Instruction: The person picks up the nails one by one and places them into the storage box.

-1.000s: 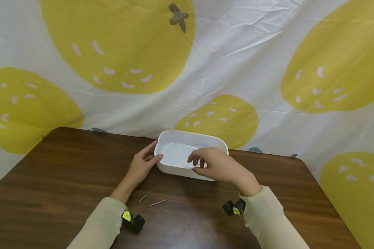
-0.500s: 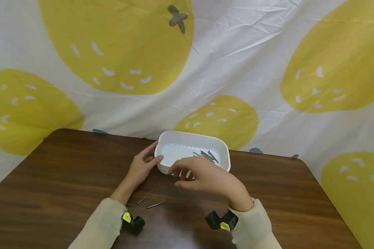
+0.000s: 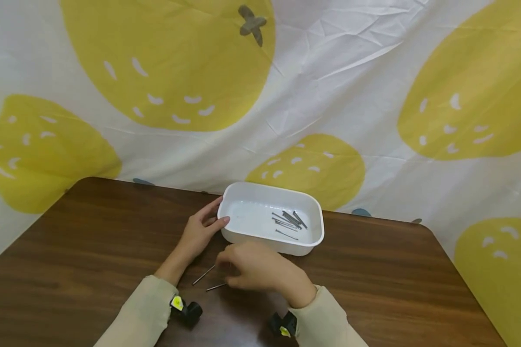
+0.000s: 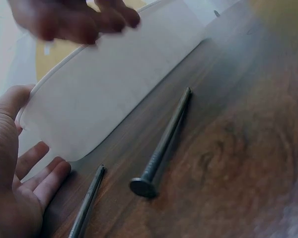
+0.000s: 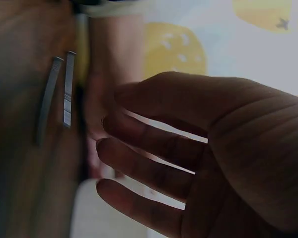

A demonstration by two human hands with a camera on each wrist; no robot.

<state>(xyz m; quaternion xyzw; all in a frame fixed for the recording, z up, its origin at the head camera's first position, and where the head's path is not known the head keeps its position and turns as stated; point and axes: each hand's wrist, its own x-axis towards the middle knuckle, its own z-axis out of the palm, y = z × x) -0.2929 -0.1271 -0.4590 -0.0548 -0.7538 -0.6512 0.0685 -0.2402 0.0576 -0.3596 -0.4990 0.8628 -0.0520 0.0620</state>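
Note:
My left hand (image 3: 195,236) holds the left end of a white rectangular container (image 3: 247,212), its thumb over the rim and its other fingers along the outside. Two metal nails lie apart on the table just in front: one nail (image 4: 164,144) shows its flat head in the left wrist view, with a second nail (image 4: 88,201) beside it. Over their far ends hovers my right hand (image 3: 260,267), fingers loosely bent, hiding part of them from the head view. Nothing sits between its thumb and fingers in the right wrist view. Several more nails (image 3: 292,220) rest in the container's right half.
The dark wooden table (image 3: 395,274) runs back to a white cloth (image 3: 373,183) with yellow fruit shapes, which hangs right behind the container. Black cameras are strapped at both wrists, by the pale sleeves (image 3: 134,313).
My right hand has come out from over the container, moving left and toward me to the two nails on the table. The nails inside the container are now uncovered. My left hand stays put.

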